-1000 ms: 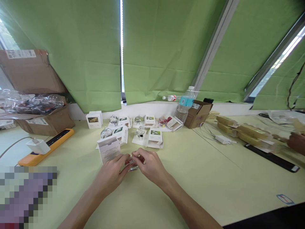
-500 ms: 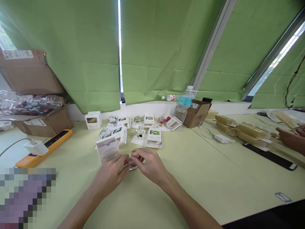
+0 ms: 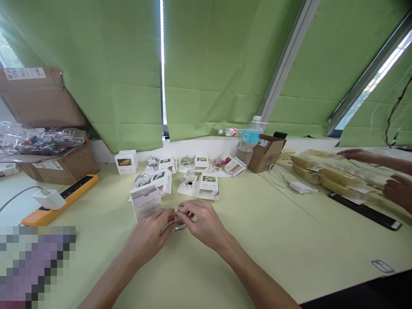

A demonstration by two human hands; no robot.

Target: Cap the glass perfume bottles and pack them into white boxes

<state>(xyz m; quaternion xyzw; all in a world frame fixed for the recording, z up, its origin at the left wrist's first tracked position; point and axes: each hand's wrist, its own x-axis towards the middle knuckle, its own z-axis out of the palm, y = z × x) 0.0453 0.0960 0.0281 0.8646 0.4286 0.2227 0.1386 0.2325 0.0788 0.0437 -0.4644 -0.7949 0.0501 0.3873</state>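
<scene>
My left hand (image 3: pixel 150 235) and my right hand (image 3: pixel 202 223) meet over the pale green table (image 3: pixel 289 231), both closed on a small clear glass ball (image 3: pixel 177 222) that sits low between the fingertips. The fingers cover most of the ball. An open white carton (image 3: pixel 146 201) stands just left of my left hand. Beyond it lie several more glass balls (image 3: pixel 142 179) beside small white picture boxes (image 3: pixel 209 182).
A yellow power strip (image 3: pixel 61 198) with a white charger (image 3: pixel 47 198) lies at the left, by cardboard boxes (image 3: pixel 58 165). A water bottle (image 3: pixel 248 145) and a small brown box (image 3: pixel 267 152) stand at the back. Another person's hands (image 3: pixel 397 191) handle flat packets (image 3: pixel 334 178) at the right.
My hands stay closed on the glass ball with only slight finger shifts. The other person's hands at the right have moved, one reaching out over the packets.
</scene>
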